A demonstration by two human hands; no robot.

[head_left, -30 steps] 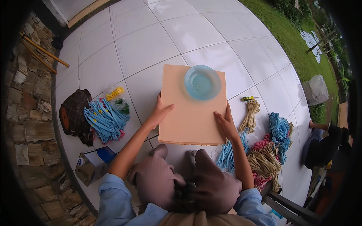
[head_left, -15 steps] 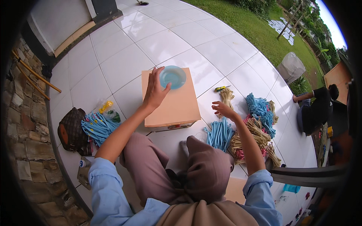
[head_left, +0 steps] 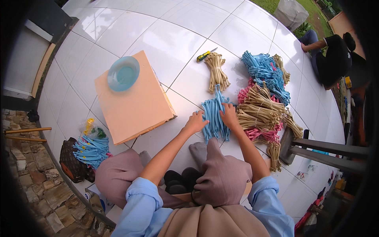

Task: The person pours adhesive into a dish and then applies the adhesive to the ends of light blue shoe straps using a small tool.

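fingers [head_left: 199, 117] inward on blue strips [head_left: 214, 119]

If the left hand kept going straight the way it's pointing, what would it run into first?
The bundle of light-blue strips: the left hand has its fingers right at the bundle's left edge, though whether they touch is hard to tell from this view.

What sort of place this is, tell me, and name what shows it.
Probably a porch used for handwork: shiny white floor tiles, grass beyond their edge, and bundles of coloured strips laid out on the floor.
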